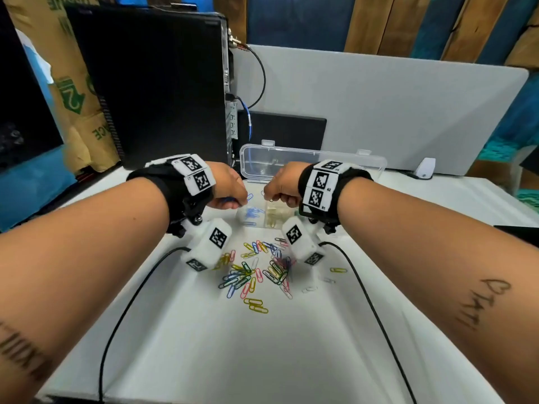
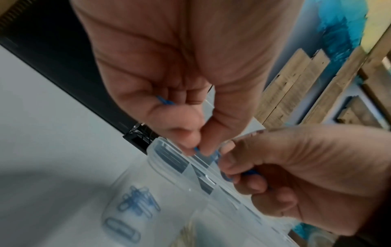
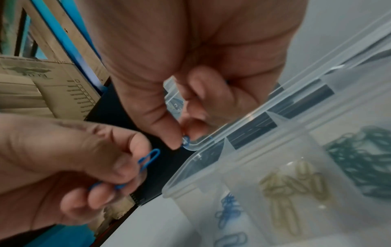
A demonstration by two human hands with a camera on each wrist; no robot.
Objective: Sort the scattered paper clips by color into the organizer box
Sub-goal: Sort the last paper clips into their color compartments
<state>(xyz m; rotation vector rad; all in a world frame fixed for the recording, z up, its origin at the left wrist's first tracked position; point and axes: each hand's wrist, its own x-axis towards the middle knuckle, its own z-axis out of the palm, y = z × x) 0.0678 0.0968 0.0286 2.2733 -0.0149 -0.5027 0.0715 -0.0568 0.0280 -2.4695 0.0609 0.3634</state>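
1. Head view: both hands hover over the clear box (image 1: 291, 170), which sits open at the far side of the white desk (image 1: 262, 360), its lid tipped back. The left hand (image 1: 229, 186) is curled round blue clips (image 1: 230, 199). The right hand (image 1: 281, 188) pinches something small, its colour too blurred to tell here. In the box, a blue lot (image 1: 252, 212) lies in one compartment and a yellow lot (image 1: 274, 215) in the next to its right. Nearer the person, a mixed pile of clips (image 1: 256, 269) lies scattered on the desk, between the two wrist cameras. A black computer case (image 1: 151, 88) stands to the left of the box, a grey divider (image 1: 393, 112) behind it

2. Left wrist view: the left hand (image 2: 180, 83) pinches a blue clip (image 2: 197, 149) at its fingertips, and another blue bit (image 2: 165, 101) shows in its palm. The right hand (image 2: 296, 175) is curled round blue clips too, close beside the left. Below them is the box (image 2: 160, 167) with blue clips in it (image 2: 137, 198)

3. Right wrist view: the right hand (image 3: 201, 75) pinches a blue clip (image 3: 186, 139) between thumb and finger, just above the box rim (image 3: 196, 147). The left hand (image 3: 74, 158) holds a blue clip (image 3: 150, 158) that sticks up from its curled fingers. Blue (image 3: 228, 208), yellow (image 3: 292, 183) and green (image 3: 363, 163) lots lie in separate compartments
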